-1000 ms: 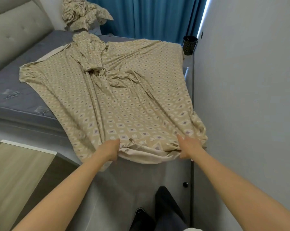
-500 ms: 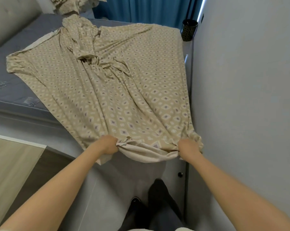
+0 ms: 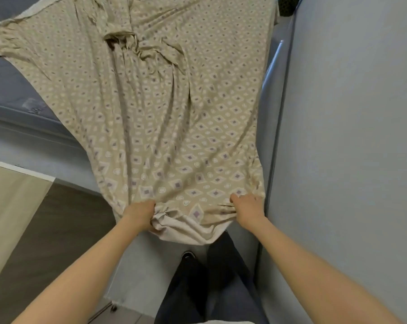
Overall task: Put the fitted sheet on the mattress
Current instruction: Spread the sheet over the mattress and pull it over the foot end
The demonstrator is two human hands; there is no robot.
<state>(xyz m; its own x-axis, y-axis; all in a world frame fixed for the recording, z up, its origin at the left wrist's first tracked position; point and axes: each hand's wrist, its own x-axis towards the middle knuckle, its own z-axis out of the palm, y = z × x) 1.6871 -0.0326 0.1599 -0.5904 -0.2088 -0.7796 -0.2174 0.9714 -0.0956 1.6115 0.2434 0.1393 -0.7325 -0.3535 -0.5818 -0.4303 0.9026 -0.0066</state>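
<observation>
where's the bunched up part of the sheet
In the head view the bunch sits upper left of centre in the fitted sheet, on the mattress.

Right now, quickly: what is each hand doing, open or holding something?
Left hand: closed, gripping the bunched near edge of the fitted sheet.
Right hand: closed, gripping the same edge near the wall.

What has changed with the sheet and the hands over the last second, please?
The left hand and right hand have drawn the near hem of the fitted sheet toward the person; it now hangs before the legs. Neither let go. The bunched twist mid-sheet and the bare mattress at left remain.
</observation>
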